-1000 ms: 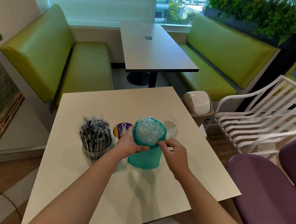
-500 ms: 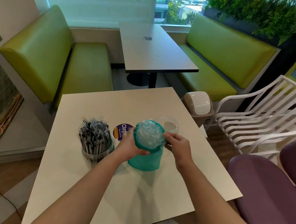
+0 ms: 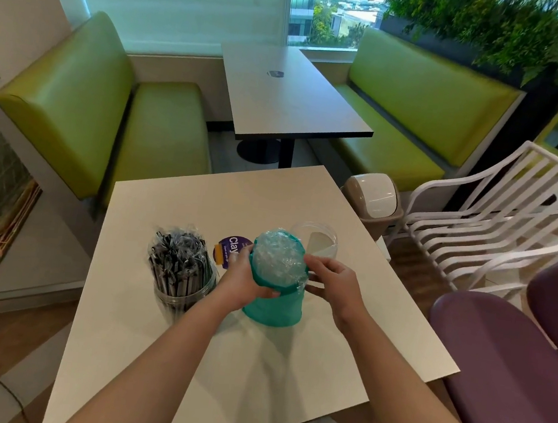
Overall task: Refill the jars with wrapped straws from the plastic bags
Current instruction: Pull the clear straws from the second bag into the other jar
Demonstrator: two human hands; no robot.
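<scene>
Obs.: a teal cylindrical bundle of straws sheathed in crinkled clear plastic bag (image 3: 275,280) stands upright on the pale square table (image 3: 253,381), held between both hands. The left hand (image 3: 246,278) is wrapped round its upper side, fingers curled onto the front. The right hand (image 3: 330,282) sits at the opposite edge, fingertips pinching the loose film near the top rim.

Just beyond the right hand: an empty clear round plastic jar (image 3: 315,241), mouth open. Outboard of the left hand: a clear jar packed with black-and-white wrapped straws (image 3: 180,270), apparently already filled. Behind the left hand's knuckles lies a purple round printed disc (image 3: 230,251), probably a lid.

Judgement: the step is opening the bag. Advice: keep the left grip firm but not crushing, so the bundle stays vertical; peel the film down evenly with the right. Risk: straws fanning out and spilling once the wrap is free. Transfer goes straight to the empty jar.
</scene>
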